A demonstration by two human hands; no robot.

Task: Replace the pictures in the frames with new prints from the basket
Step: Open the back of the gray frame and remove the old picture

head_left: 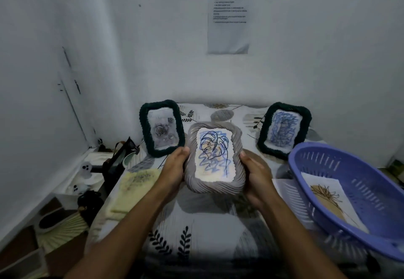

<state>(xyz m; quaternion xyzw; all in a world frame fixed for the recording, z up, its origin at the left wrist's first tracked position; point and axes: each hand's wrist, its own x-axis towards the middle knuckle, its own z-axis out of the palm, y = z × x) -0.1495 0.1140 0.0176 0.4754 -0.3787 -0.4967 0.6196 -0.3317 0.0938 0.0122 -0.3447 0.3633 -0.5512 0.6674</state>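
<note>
Purple basket point(371, 235) on my right, one print point(328, 200) still in it. Two dark frames point(161, 128) stand behind. I've got the grey frame point(213, 158) gripped by its sides, left hand point(175, 167) and right hand point(254, 176) curled round it, leaf print showing. Probably just refilled; next, stand it up. Its back is hidden; right edge blurred.

Grey frame point(214, 158) w/ leaf print, held upright, 2 green frames point(161, 128) behind
</note>
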